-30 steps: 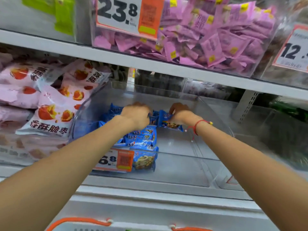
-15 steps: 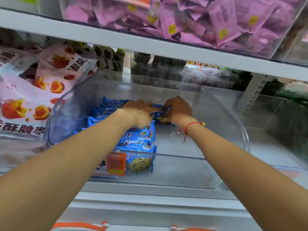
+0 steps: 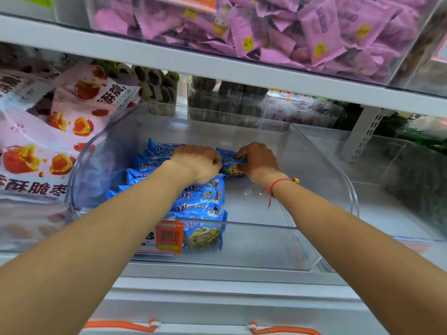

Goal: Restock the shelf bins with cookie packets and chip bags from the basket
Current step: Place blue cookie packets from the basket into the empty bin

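A clear plastic shelf bin [image 3: 321,170] holds a row of blue cookie packets [image 3: 200,201] along its left side. Both my hands reach into the back of the bin. My right hand [image 3: 260,163] pinches a blue cookie packet [image 3: 231,164] at the back of the row. My left hand [image 3: 198,163] has its fingers curled and touches the same packet's left end, resting on the row. An orange price tag [image 3: 169,236] hangs on the bin's front wall.
Pink-and-white snack bags [image 3: 48,141] fill the bin to the left. A bin of purple packets [image 3: 278,27] sits on the shelf above. Another clear bin [image 3: 399,189] stands to the right. Orange basket handles [image 3: 121,325] show at the bottom edge.
The view has drawn closer to the bin and tilted. My two hands have stayed at the back of the row, close together on the blue packet.
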A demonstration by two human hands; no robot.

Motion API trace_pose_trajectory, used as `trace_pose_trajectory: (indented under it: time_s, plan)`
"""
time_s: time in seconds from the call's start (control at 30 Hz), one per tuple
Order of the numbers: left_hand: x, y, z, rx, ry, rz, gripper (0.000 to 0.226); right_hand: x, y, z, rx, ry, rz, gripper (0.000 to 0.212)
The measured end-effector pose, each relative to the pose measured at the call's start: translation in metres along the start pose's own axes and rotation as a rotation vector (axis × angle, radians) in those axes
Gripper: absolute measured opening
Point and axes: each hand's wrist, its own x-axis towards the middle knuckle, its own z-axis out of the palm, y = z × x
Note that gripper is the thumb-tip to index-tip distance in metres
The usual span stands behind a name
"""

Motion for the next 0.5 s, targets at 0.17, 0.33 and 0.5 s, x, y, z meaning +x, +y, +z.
trace_pose_trajectory:
  time_s: [0.17,0.33,0.5]
  plan:
    - [0.0,-0.007,-0.001,-0.126,0.003,-0.087,0.03,0.003,-0.004,0.005,0.127,0.019,-0.038,0.027]
    - [0.003,-0.007,0.002,-0.095,-0.001,-0.075,0.034,0.007,-0.008,0.01,0.142,0.024,-0.016,0.027]
    - [-0.005,-0.006,-0.011,-0.15,-0.06,-0.063,0.033,0.003,-0.009,-0.004,0.147,-0.106,-0.005,0.047]
